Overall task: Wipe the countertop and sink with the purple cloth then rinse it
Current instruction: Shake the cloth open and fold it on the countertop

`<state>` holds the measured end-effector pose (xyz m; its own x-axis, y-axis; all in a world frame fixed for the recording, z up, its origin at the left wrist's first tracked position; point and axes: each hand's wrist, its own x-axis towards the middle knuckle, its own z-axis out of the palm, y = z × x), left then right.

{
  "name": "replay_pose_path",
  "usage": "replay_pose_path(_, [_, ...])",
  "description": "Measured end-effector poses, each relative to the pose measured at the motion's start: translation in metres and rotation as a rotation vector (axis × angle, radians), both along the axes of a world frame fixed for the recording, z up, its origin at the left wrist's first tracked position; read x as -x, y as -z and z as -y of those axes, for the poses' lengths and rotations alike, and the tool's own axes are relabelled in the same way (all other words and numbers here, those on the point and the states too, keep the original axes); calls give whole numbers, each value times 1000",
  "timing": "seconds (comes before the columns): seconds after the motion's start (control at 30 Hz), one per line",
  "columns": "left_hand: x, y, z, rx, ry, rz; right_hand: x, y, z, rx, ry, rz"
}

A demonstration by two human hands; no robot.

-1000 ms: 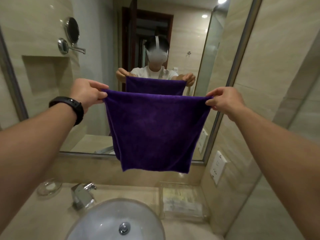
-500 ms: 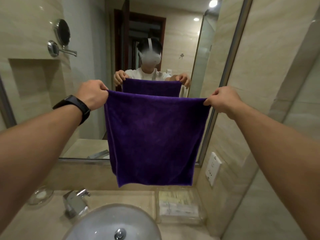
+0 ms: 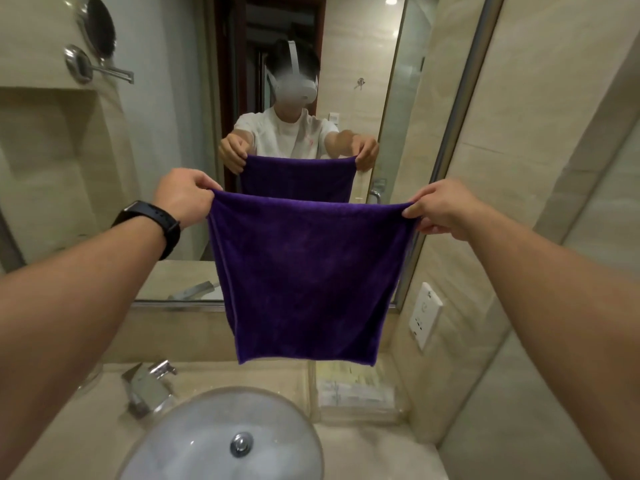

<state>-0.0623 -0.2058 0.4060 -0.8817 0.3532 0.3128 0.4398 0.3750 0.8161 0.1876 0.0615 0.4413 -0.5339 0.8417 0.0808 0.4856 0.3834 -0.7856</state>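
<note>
While I hold the purple cloth up at mid-frame, my left hand pinches its upper left corner and my right hand pinches its upper right corner. The fingers curl over the hem, so the top edge runs taut between them. The cloth hangs flat, a plush, roughly square sheet, in the air above the beige stone countertop.

At bottom centre sits the round white sink with a chrome drain plug. A blocky chrome faucet stands to its left. A clear rectangular tray lies on the counter at lower right.

A black watch wraps my left wrist. Behind the cloth the metal-framed mirror reflects it, and a white socket plate sits on the glossy tiled wall at right.
</note>
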Motion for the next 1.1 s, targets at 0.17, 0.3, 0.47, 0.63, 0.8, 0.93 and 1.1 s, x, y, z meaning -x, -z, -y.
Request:
replay_pose_path(0.17, [-4,11,-13,22,9,-3,-12,7,-9,-80,24,80])
replay_pose_path(0.3, [-7,26,-21,75,40,7,-21,19,-16,-157,56,175])
replay_pose_path(0.47, [-20,50,-30,176,108,-40,-38,41,-24,-198,62,302])
replay_pose_path(0.63, [-33,81,-40,256,180,-6,-54,66,-18,-325,81,531])
replay_pose_path(0.8, [-46,110,-46,349,245,13,-65,90,-13,-339,74,657])
replay_pose_path(0.93, [-57,127,-41,388,279,24,-84,105,-2,-329,69,723])
replay_pose_path(1.1, [-78,149,-26,434,320,-15,-115,140,21,-307,143,679])
